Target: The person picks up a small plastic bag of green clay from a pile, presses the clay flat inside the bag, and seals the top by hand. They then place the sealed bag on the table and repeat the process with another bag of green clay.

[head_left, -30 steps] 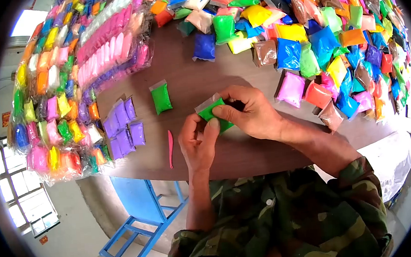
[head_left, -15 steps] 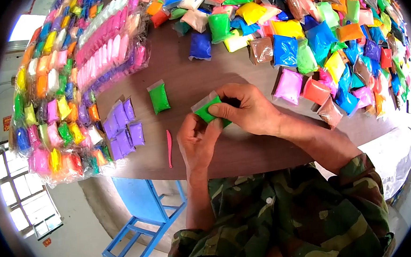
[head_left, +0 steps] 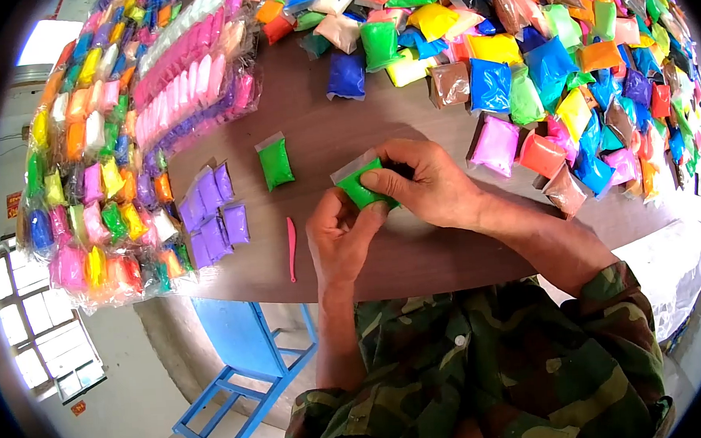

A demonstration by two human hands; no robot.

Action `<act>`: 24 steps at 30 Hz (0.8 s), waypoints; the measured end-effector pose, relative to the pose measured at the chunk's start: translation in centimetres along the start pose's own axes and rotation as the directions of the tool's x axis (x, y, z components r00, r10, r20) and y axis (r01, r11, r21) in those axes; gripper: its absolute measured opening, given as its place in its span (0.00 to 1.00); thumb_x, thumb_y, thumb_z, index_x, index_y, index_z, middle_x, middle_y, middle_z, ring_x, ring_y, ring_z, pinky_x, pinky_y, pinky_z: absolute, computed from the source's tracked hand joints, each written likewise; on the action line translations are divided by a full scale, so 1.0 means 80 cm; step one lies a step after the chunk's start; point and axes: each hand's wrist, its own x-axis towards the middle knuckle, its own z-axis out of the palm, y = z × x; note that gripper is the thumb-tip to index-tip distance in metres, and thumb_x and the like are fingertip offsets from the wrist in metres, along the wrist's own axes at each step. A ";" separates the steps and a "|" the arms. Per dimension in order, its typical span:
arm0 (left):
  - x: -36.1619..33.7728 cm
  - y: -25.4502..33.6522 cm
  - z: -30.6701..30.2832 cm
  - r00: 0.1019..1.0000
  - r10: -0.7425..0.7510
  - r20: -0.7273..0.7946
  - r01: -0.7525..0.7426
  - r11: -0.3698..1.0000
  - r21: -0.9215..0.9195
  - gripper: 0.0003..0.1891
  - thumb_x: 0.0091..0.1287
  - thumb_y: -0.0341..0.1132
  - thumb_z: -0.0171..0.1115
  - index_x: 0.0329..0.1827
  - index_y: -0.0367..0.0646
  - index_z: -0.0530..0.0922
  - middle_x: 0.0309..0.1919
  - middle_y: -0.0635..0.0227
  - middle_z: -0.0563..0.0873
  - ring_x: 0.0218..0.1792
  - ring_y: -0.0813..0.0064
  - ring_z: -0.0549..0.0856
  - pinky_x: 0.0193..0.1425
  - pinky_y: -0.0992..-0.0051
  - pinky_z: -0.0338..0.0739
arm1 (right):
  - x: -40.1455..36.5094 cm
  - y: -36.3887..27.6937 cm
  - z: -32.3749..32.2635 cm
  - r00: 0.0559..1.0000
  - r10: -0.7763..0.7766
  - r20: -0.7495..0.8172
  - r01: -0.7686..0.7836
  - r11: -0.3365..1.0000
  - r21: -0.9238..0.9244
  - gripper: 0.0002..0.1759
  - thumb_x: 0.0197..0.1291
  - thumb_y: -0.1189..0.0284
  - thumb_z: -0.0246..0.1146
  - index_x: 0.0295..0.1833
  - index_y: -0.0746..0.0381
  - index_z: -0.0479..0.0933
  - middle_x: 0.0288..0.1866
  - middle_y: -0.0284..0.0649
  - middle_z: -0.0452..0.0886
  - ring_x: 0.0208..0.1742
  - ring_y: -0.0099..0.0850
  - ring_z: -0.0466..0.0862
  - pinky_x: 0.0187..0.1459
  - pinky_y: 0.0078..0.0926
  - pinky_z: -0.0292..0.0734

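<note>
A small green packet [head_left: 355,185] with a clear top edge is held between both hands above the table. My right hand [head_left: 425,184] pinches its right side, thumb on top. My left hand [head_left: 342,234] has its fingers curled against the packet's lower edge. Another green packet [head_left: 276,162] lies on the table to the left of the hands. Below that is a thin pink tool [head_left: 292,250], lying lengthwise beside my left hand. Several purple packets [head_left: 214,215] lie further left.
Many coloured packets [head_left: 550,70] are heaped at the back and right of the brown table [head_left: 296,110]. Plastic-wrapped rows of packets [head_left: 92,187] cover the left side. A blue chair [head_left: 241,338] stands before the table's front edge.
The held green packet looks flatter and shows more of its surface between the fingers. Both hands have shifted very slightly. The view has moved a little.
</note>
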 end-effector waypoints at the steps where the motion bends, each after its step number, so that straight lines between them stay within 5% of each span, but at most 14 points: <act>1: 0.000 0.001 0.002 1.000 0.012 -0.013 -0.012 1.000 -0.020 0.11 0.71 0.27 0.70 0.53 0.33 0.82 0.36 0.76 0.85 0.36 0.89 0.79 0.40 0.84 0.73 | 0.000 0.000 0.001 1.000 0.000 0.000 0.000 1.000 0.000 0.13 0.73 0.69 0.69 0.53 0.68 0.82 0.39 0.31 0.82 0.39 0.17 0.76 0.39 0.23 0.76; 9: 0.004 -0.012 -0.007 0.994 0.071 -0.083 -0.078 0.993 -0.086 0.10 0.75 0.31 0.67 0.54 0.35 0.82 0.36 0.77 0.85 0.38 0.90 0.78 0.42 0.84 0.72 | -0.001 -0.002 -0.003 0.990 -0.139 0.026 0.141 0.971 -0.195 0.11 0.72 0.72 0.69 0.51 0.68 0.81 0.38 0.34 0.79 0.40 0.20 0.76 0.39 0.23 0.74; 16: 0.002 -0.012 -0.001 0.987 0.104 -0.120 -0.114 0.991 -0.077 0.10 0.75 0.33 0.67 0.52 0.35 0.82 0.37 0.77 0.84 0.37 0.91 0.77 0.41 0.85 0.70 | -0.002 0.000 0.004 0.982 -0.187 -0.002 0.184 0.970 -0.160 0.10 0.71 0.73 0.69 0.51 0.68 0.81 0.39 0.36 0.79 0.40 0.21 0.77 0.39 0.25 0.75; 18: 0.001 -0.008 0.001 0.988 0.087 -0.128 -0.097 0.992 -0.075 0.10 0.75 0.33 0.68 0.52 0.35 0.82 0.37 0.77 0.84 0.37 0.90 0.77 0.41 0.85 0.70 | -0.001 0.000 0.008 0.986 -0.147 -0.074 0.146 0.989 -0.017 0.10 0.66 0.74 0.71 0.47 0.69 0.81 0.36 0.46 0.81 0.35 0.36 0.80 0.38 0.35 0.76; 22: 0.003 -0.010 0.001 0.982 0.100 -0.161 -0.117 0.988 -0.099 0.09 0.75 0.33 0.68 0.51 0.36 0.83 0.38 0.78 0.83 0.37 0.91 0.76 0.40 0.85 0.69 | -0.003 -0.003 0.004 0.985 -0.160 -0.057 0.154 0.982 -0.107 0.09 0.66 0.74 0.70 0.47 0.69 0.81 0.35 0.46 0.81 0.36 0.34 0.80 0.39 0.34 0.76; 24: 0.003 -0.021 -0.005 0.980 0.114 -0.164 -0.131 0.987 -0.094 0.09 0.75 0.33 0.68 0.51 0.36 0.83 0.38 0.78 0.83 0.37 0.91 0.76 0.41 0.85 0.69 | -0.004 -0.004 0.001 0.990 -0.143 0.016 0.143 0.971 -0.191 0.11 0.71 0.73 0.69 0.52 0.68 0.81 0.41 0.36 0.80 0.41 0.21 0.78 0.41 0.25 0.76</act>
